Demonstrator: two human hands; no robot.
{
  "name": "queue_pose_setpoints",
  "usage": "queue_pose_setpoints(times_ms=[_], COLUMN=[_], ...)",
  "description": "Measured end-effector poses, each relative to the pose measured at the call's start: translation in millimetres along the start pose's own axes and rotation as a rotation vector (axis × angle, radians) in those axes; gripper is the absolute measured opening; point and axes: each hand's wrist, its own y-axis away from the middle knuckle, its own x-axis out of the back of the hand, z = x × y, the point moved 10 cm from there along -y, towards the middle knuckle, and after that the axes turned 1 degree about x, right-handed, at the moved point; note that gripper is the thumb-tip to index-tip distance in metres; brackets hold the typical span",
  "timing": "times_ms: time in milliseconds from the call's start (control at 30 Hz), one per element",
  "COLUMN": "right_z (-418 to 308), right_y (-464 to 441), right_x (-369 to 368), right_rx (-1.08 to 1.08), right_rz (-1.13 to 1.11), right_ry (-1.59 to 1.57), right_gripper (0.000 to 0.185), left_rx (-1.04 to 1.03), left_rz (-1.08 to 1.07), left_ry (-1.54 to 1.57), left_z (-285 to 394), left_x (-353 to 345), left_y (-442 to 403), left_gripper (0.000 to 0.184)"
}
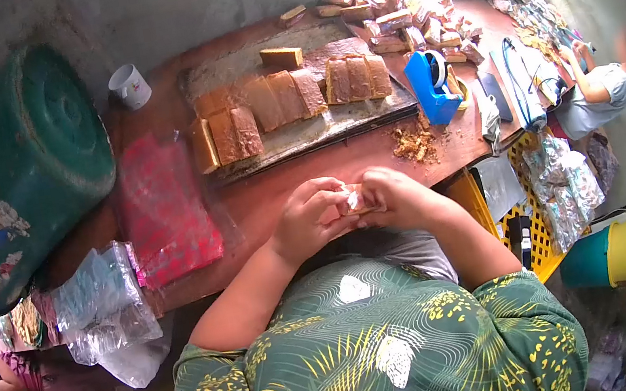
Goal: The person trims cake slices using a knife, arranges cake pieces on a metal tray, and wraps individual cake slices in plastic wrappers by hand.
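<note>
In front of my chest, both hands are closed on a small wrapped slice of cake (355, 199), which shows a white glint of plastic. My left hand (307, 219) pinches its left side, and my right hand (399, 196) grips its right side. Fingers cover much of the slice. Just beyond lies a metal tray (305, 144) bearing brown-topped cake slices (278, 101) in rows. One slice (281, 57) lies apart near the tray's back.
A pile of wrapped slices (415, 11) fills the table's far right. Nearby are a blue tape dispenser (431, 87) and crumbs (414, 144). Left are red plastic bags (168, 210), a mug (130, 87) and a large green tub (23, 176). A co-worker (604, 96) is at right.
</note>
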Motion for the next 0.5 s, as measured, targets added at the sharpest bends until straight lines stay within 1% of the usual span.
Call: queue_pose_setpoints(times_ms=[33,67,100,133,167,200,233,267,300,333,367,433,467,500], right_z=[6,0,-1,7,13,27,5,26,48,86,103,158,186,208], right_y=[2,-1,-4,-9,-21,-25,-13,-5,-4,-13,-26,-58,-64,-69], right_x=[-8,-2,11,37,81,132,186,223,248,256,249,206,182,160], right_rx=[-0.145,-0.120,-0.135,-0.064,0.034,0.111,0.065,0.023,-0.078,-0.127,-0.404,-0.458,-0.538,-0.617], right_rz=[-0.089,-0.140,-0.219,-0.086,0.107,0.361,0.788,0.975,1.072,1.067,0.918,0.640,0.567,0.490], right_ry=[0.011,0.056,0.146,-0.051,0.042,0.093,0.457,0.329,0.330,0.102,0.145,-0.001,0.075,0.151], right_gripper=[0.035,0.030,0.029,0.023,0.020,0.017,0.015,0.018,0.021,0.024,0.032,0.051,0.061,0.070], left_rx=[-0.005,-0.012,-0.029,-0.044,-0.055,0.005,0.066,0.114,0.162,0.276,0.389,0.634,0.757,0.753], left_rz=[-0.005,-0.008,0.000,0.007,0.011,0.126,0.242,0.304,0.367,0.408,0.450,0.235,0.123,0.163], left_ry=[-0.005,-0.012,-0.096,-0.180,-0.262,-0.329,-0.393,-0.576,-0.760,-0.807,-0.855,-0.981,-1.038,-0.976], left_z=[3,5,11,19,22,13,4,-3,-6,-13,-20,-61,-81,-86], left_x=[3,9,21,39,57,88,122,157,191,220,247,267,270,272], left_y=[0,-1,-5,-8,-8,-6,-2,0,3,11,19,48,67,76], left_gripper=[0.035,0.032,0.031,0.030,0.029,0.028,0.027,0.026,0.025,0.025,0.026,0.028,0.029,0.030])
